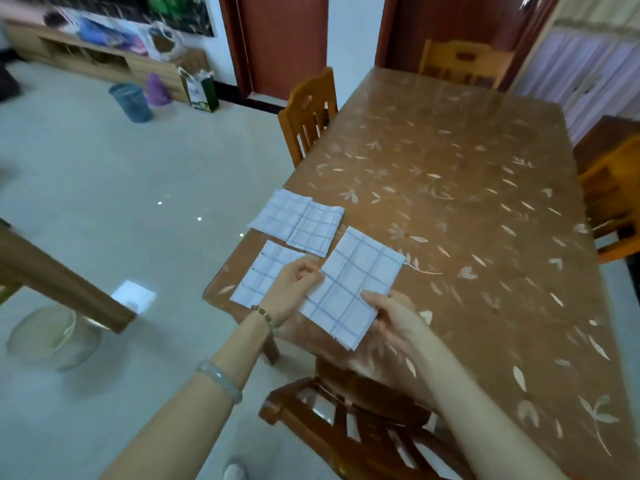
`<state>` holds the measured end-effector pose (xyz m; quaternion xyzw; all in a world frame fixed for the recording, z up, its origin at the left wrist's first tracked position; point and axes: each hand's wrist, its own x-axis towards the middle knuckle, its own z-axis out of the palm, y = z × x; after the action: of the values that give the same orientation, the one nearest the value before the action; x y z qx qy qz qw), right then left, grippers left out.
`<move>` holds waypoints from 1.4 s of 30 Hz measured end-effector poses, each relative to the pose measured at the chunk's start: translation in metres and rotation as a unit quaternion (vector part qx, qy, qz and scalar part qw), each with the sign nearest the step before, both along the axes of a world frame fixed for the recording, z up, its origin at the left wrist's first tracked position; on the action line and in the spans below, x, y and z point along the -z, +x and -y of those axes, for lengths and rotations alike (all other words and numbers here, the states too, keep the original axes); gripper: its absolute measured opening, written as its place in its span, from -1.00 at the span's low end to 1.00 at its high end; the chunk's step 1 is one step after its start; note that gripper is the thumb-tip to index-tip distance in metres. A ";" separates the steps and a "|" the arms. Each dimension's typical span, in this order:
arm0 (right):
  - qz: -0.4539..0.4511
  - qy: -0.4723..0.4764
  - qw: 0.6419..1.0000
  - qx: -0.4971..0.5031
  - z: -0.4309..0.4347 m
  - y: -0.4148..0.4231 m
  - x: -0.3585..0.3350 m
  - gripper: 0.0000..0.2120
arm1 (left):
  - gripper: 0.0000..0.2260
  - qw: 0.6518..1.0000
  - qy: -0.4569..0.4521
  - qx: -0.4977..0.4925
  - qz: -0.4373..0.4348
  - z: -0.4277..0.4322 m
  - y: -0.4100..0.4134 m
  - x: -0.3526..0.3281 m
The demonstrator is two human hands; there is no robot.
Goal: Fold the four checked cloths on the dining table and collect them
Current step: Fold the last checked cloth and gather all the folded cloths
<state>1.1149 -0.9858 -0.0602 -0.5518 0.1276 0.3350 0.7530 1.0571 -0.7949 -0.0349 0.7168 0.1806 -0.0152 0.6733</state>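
1. The folded cloth [356, 282], white with thin blue checks, is held in both hands over the near left part of the surface [467, 168], with one corner pointing towards the person. Whether it touches the surface cannot be told.
2. The left hand [294, 289] pinches the cloth's left edge, its fingers curled in around the fabric.
3. The right hand [391, 313] grips the lower right edge, with the thumb on top of the cloth and the fingers underneath.
4. A second cloth [258, 275], also folded, lies flat at the near left corner of the surface, just beside the held one and partly behind the left hand.
5. Farther along the left edge lie a third cloth [280, 213] and a fourth cloth [317, 228], both folded. The fourth overlaps the right side of the third.
6. The surface is brown with a pale leaf pattern.
7. The left arm wears a beaded bracelet [265, 315] at the wrist and a pale bangle [220, 379] higher up.
8. Wooden chairs stand around the surface: a near chair [346, 410] below the hands, and a side chair [308, 112] on the left.
9. On the tiled floor beyond stands a blue bin [131, 102].
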 end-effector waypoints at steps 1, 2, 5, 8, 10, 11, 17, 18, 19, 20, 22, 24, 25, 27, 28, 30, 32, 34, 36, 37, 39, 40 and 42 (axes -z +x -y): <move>0.019 -0.026 0.999 -0.002 -0.019 -0.008 -0.001 -0.75 | -0.83 1.000 -0.014 -0.003 -0.013 -0.018 -0.014 -0.003; 0.036 -0.048 0.998 -0.010 -0.040 -0.018 -0.006 -0.72 | -0.85 0.999 -0.034 0.000 -0.027 -0.040 -0.028 -0.003; 0.100 -0.074 0.991 -0.039 -0.099 -0.046 -0.020 -0.80 | -0.92 0.989 -0.137 0.012 -0.055 -0.099 -0.068 -0.006; 0.166 -0.084 0.978 -0.092 -0.155 -0.070 -0.034 -0.73 | -0.81 0.983 -0.173 0.004 -0.053 -0.153 -0.097 -0.014; 0.166 -0.084 0.975 -0.124 -0.185 -0.086 -0.042 -0.79 | -0.81 0.985 -0.168 -0.019 -0.035 -0.185 -0.110 -0.024; 0.157 -0.081 0.975 -0.134 -0.197 -0.092 -0.045 -0.83 | -0.82 0.985 -0.169 -0.030 -0.026 -0.199 -0.115 -0.028; 0.176 -0.123 0.955 -0.203 -0.243 -0.103 -0.059 -0.87 | -0.78 0.994 -0.102 -0.024 0.011 -0.251 -0.116 -0.035; 0.183 -0.137 0.950 -0.213 -0.248 -0.099 -0.060 -0.87 | -0.79 0.994 -0.100 -0.032 0.017 -0.256 -0.111 -0.033; 0.191 -0.151 0.944 -0.224 -0.254 -0.093 -0.061 -0.87 | -0.81 0.994 -0.101 -0.041 0.023 -0.262 -0.105 -0.033; 0.197 -0.162 0.939 -0.232 -0.260 -0.085 -0.061 -0.87 | -0.83 0.993 -0.101 -0.048 0.026 -0.268 -0.098 -0.032; 0.199 -0.175 0.933 -0.245 -0.270 -0.067 -0.059 -0.90 | -0.85 0.994 -0.094 -0.054 0.025 -0.281 -0.082 -0.029; 0.189 -0.180 0.932 -0.252 -0.279 -0.046 -0.051 -0.93 | -0.84 0.996 -0.068 -0.046 0.017 -0.298 -0.061 -0.023; 0.175 -0.172 0.936 -0.253 -0.284 -0.035 -0.047 -0.92 | -0.83 0.998 -0.054 -0.041 0.014 -0.306 -0.049 -0.020; 0.133 -0.137 0.949 -0.252 -0.292 -0.012 -0.039 -0.86 | -0.82 0.998 -0.049 -0.046 0.013 -0.323 -0.021 -0.015; 0.112 -0.116 0.954 -0.251 -0.295 -0.001 -0.034 -0.82 | -0.82 0.997 -0.057 -0.050 0.012 -0.331 -0.005 -0.012; 0.076 -0.077 0.964 -0.241 -0.302 0.017 -0.024 -0.66 | -0.84 0.996 -0.073 -0.045 0.004 -0.341 0.027 -0.012; 0.046 -0.055 0.975 -0.210 -0.306 0.035 -0.012 -0.54 | -0.87 0.996 -0.087 -0.026 -0.013 -0.347 0.063 -0.013; 0.021 -0.042 0.987 -0.151 -0.306 0.047 -0.003 -0.55 | -0.87 0.995 -0.095 0.001 -0.020 -0.347 0.095 -0.015; -0.004 -0.037 0.996 -0.082 -0.303 0.057 -0.001 -0.63 | -0.88 0.995 -0.092 0.026 -0.023 -0.345 0.123 -0.015; -0.010 -0.036 0.998 -0.049 -0.298 0.060 -0.001 -0.65 | -0.89 0.995 -0.086 0.041 -0.029 -0.343 0.137 -0.012; -0.021 -0.055 0.998 0.026 -0.286 0.064 0.002 -0.66 | -0.90 0.993 -0.072 0.081 -0.050 -0.332 0.162 -0.004; -0.027 -0.069 0.995 0.068 -0.279 0.065 0.003 -0.67 | -0.91 0.990 -0.063 0.108 -0.062 -0.325 0.174 0.002; -0.036 -0.078 0.984 0.156 -0.264 0.063 0.005 -0.67 | -0.93 0.982 -0.039 0.163 -0.084 -0.311 0.196 0.015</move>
<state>1.1778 -0.7215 -0.0654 -0.5701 0.2649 0.2218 0.7454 1.2535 -0.4841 -0.0503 0.7063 0.1163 -0.1919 0.6714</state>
